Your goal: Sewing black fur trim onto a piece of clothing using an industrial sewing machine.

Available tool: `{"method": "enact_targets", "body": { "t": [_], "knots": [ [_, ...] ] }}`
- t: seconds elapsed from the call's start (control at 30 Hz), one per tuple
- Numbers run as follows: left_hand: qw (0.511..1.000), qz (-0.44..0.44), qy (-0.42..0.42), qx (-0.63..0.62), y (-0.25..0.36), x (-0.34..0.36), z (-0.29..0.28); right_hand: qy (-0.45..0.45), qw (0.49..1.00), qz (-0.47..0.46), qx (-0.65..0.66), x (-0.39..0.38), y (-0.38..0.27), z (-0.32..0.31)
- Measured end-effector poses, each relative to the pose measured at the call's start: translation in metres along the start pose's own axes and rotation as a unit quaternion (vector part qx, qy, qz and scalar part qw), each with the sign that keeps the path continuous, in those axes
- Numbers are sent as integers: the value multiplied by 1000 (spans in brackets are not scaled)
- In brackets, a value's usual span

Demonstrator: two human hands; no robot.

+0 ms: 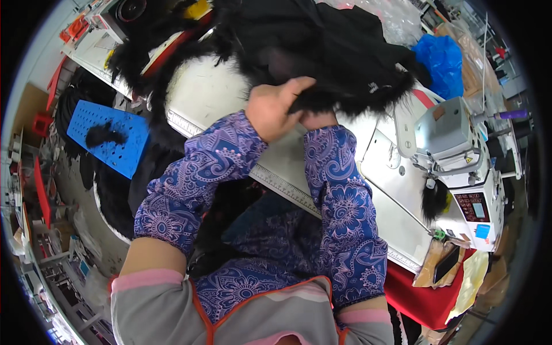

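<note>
A black garment (328, 49) with shaggy fur trim is bunched over the white sewing table (210, 86). My left hand (275, 109) is closed at the garment's near edge, its fingers bent against the black fur. Close beside it, my right hand (318, 119) reaches under that same edge. The fur and cloth hide the right fingers, so their grip does not show. Patterned blue-purple sleeve covers run up both forearms.
To the right stands a white sewing machine (451, 138) with a control panel. A blue plastic bag (441, 64) lies behind it. At left is a blue perforated board (103, 141) with a black fur scrap. A ruler strip (282, 185) follows the table's front edge; a phone (446, 264) rests at right.
</note>
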State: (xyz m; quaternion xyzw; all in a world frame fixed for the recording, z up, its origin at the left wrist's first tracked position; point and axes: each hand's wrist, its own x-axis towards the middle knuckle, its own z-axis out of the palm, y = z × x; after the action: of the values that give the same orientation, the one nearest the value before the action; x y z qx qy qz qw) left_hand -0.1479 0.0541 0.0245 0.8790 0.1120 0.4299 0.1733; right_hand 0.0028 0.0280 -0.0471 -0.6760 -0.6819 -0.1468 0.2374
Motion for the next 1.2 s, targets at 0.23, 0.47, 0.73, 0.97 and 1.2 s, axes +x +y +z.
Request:
{"method": "enact_targets", "body": {
  "t": [0.23, 0.47, 0.73, 0.97, 1.2],
  "knots": [
    [983, 169, -44, -61, 19, -16, 3, 228, 955, -11, 192, 13, -5, 34],
    [967, 142, 61, -205, 13, 5, -11, 107, 952, 79, 274, -47, 15, -7],
    [966, -201, 34, -158, -54, 29, 27, -30, 918, 193, 344, 23, 59, 9],
    [850, -102, -82, -511, -21, 15, 4, -149, 861, 276, 401, -37, 19, -22],
    [841, 26, -282, -461, 17, 3, 2, -32, 960, 85, 263, 70, 39, -1]
  ]
}}
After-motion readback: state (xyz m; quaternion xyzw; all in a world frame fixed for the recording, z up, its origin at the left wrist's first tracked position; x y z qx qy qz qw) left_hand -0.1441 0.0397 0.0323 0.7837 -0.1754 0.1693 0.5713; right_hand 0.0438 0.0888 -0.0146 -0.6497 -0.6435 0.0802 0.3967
